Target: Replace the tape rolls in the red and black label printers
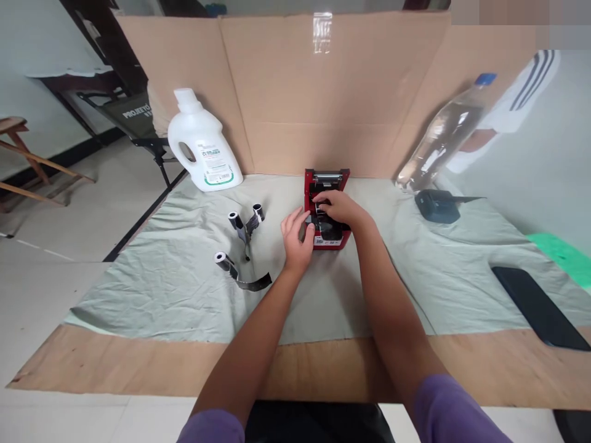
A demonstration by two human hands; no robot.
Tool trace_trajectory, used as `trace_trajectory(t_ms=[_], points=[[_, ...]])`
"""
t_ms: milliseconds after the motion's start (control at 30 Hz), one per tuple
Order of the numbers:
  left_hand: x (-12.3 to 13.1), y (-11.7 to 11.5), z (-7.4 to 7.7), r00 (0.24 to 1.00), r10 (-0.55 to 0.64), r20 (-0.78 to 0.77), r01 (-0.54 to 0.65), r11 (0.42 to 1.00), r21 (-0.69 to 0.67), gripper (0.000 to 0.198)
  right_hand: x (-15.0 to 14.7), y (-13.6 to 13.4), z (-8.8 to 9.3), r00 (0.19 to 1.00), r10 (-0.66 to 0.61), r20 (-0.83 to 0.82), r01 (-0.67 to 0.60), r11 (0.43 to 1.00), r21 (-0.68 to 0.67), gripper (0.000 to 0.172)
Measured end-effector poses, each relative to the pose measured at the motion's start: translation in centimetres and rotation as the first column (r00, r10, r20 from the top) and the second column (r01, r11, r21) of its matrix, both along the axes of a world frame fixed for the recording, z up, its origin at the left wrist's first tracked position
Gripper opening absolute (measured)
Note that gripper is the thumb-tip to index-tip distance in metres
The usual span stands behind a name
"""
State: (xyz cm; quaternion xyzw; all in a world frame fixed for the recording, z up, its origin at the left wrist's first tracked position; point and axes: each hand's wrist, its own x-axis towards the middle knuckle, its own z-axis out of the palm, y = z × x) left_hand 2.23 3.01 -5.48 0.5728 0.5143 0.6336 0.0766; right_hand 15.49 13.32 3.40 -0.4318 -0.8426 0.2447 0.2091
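A small red box-like device (332, 246), its lid raised, stands on the cloth before me; it looks like a label printer. Dark film shows inside it. My right hand (341, 208) reaches into the open device from the right, with fingers curled round a small part that they mostly hide. At the left side rests my left hand (298, 241), thumb and fingers apart, their tips touching the device's edge. To the left lie rolls with black film: one roll (222, 259) trails a loose strip (256, 283), and two others (235, 219) are joined by film.
A white jug (205, 147) and a tilted clear bottle (443, 141) with a blue cap stand before a cardboard screen (314, 92). At right are a dark tape-dispenser-like object (438, 205), a phone (538, 304) and a green item (561, 255). Another person's sleeve (530, 92) shows behind.
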Motion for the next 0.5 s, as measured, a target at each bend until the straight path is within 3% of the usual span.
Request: trace_trajectory(t_ms=[100,267,500], points=[[0.1,-0.4,0.2,0.999,0.022,-0.040,-0.022,1.000,-0.005,0.033,-0.1,0.5,-0.3,1.000,-0.002,0.022,0.002,1.000,-0.018,0.041],[0.4,-0.9,0.4,0.979,-0.082,-0.187,0.087,0.996,0.019,0.033,0.9,0.2,0.2,0.999,-0.016,-0.049,0.014,0.999,-0.034,0.049],[1.2,-1.4,1.0,0.954,-0.001,-0.300,0.024,0.997,0.076,0.033,0.1,-1.1,1.3,0.984,-0.048,0.171,0.049,0.999,-0.002,0.043]])
